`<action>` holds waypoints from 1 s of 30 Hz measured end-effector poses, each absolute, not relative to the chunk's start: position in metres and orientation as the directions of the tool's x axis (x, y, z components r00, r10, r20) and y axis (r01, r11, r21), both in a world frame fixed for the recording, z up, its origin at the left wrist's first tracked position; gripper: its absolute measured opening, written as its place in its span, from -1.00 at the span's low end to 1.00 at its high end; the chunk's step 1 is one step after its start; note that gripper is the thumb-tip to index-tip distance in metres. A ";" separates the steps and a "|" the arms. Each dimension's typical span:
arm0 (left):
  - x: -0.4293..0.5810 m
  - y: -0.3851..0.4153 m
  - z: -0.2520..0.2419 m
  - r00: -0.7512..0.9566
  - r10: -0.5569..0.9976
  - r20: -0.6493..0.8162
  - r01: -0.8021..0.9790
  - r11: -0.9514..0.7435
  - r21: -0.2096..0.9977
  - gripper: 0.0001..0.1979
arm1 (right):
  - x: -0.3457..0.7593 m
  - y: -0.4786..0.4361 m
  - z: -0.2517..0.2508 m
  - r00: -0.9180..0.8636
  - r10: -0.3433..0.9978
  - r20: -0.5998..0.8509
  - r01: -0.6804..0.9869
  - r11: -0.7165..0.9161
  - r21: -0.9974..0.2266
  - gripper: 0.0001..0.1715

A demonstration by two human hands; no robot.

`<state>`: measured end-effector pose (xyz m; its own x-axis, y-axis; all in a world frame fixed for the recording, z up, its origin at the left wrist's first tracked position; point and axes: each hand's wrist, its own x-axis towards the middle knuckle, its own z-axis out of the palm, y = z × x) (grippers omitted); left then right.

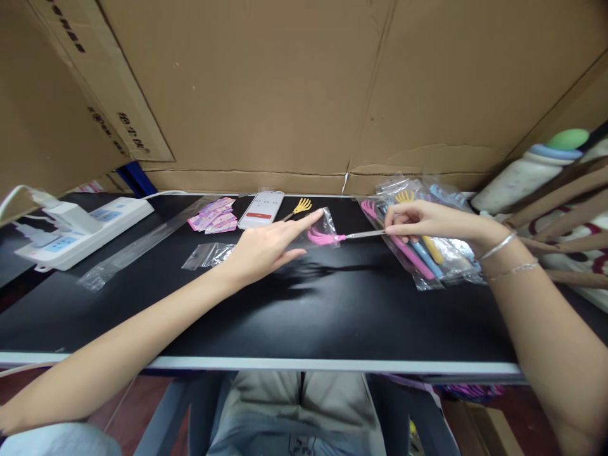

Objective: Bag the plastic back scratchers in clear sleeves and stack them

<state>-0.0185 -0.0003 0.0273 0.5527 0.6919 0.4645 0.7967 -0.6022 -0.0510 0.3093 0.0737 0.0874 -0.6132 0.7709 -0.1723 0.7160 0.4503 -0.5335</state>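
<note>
My right hand pinches the metal stem of a pink claw-shaped back scratcher, held level just above the black table. The pink claw end lies inside the mouth of a small clear plastic bag. My left hand reaches in from the left, its forefinger stretched out onto that bag and the other fingers loosely curled. A yellow claw scratcher lies behind my left hand. A pile of bagged pink, blue and yellow scratchers sits under my right hand.
A phone lies at the back beside a heap of pink labels. Empty clear bags and a long clear sleeve lie left of centre. A white power strip is far left. Cardboard walls stand behind; a bottle stands right.
</note>
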 end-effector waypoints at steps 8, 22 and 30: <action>-0.013 0.001 0.017 0.590 0.686 0.425 0.779 -0.623 -0.076 -0.33 | 0.302 0.077 0.078 -0.597 0.786 -0.158 0.748 0.476 -0.462 -0.47; -0.017 0.000 0.021 0.541 0.778 0.318 0.830 -0.555 -0.053 -0.17 | 0.307 0.079 0.079 -0.605 0.793 -0.067 0.712 0.501 -0.492 -0.47; -0.024 0.004 0.025 0.494 0.796 0.349 0.862 -0.502 -0.074 -0.47 | 0.312 0.080 0.083 -0.596 0.802 -0.038 0.713 0.506 -0.485 -0.50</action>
